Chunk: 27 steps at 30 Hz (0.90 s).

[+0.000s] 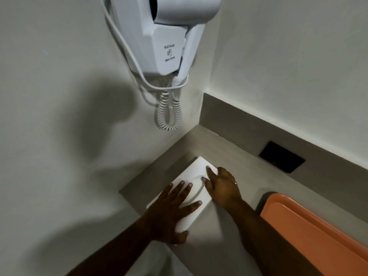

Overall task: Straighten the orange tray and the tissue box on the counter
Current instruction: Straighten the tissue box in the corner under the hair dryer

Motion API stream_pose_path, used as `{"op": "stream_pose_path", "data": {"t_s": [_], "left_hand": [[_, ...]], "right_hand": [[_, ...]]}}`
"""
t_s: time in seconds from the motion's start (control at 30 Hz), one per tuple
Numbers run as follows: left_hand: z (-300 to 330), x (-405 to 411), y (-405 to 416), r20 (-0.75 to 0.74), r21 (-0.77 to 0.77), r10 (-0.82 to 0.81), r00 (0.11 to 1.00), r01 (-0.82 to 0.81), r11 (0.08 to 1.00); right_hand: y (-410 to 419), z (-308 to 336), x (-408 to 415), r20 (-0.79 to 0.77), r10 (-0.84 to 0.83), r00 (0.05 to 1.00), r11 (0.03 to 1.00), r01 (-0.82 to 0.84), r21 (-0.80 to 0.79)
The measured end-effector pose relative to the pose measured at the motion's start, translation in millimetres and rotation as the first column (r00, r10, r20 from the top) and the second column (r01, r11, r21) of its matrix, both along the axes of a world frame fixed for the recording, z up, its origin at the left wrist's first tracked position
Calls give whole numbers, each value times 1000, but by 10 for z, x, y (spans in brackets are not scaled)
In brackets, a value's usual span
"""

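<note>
**A:** Where do you have the tissue box (196, 177) at the moment?

**B:** It sits in the corner of the grey counter (235, 156), close to both walls, under the wall-mounted hair dryer (169, 36). Your left hand (171, 212) lies flat on its near end, fingers spread over the lid and the thumb hooked round the near edge. Your right hand (223, 184) rests open on the far right side, fingertips on the lid. Neither hand is closed around the box; both only press on it.

**A:** And the orange tray (314, 228)?

**B:** Off to your right, apart from the box, untouched by either hand.

**A:** How should you square the box?

**B:** I'd say keep both palms light and turn it by sliding, not lifting. Push with the left thumb, guide with the right fingertips, and sight its long edge against the back ledge. Watch the dangling coiled cord (169, 114); I can't tell how much room it leaves.
</note>
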<state>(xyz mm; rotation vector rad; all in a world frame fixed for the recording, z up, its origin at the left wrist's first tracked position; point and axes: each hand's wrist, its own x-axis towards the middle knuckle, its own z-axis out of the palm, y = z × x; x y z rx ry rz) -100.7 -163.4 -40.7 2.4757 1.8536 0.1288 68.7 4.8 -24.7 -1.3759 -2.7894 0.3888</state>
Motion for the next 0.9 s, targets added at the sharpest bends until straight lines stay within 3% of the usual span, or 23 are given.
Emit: {"op": "stream_pose_path", "data": {"t_s": [0.13,0.2,0.27,0.53,0.9], "left_hand": [[27,143,-63,108,-7,139,984,-139,990],[22,281,-120,192,-8,289,938,-293,956],[-16,406,-143,184,-9,382,906,-387,922],[-164,294,-34,67,8,412,909,-414,910],[-65,-302,382,75,94,364,928,-370,924]], "right_hand": [[77,33,178,65,198,978,976,-190,-105],[97,29,312,112,388,915,921,-380,-91],[106,16,367,153,499,853,867,-493,-75],[144,11,116,191,494,848,866,-499,-23],[624,57,-523,213,469,857,883,-457,-107]]}}
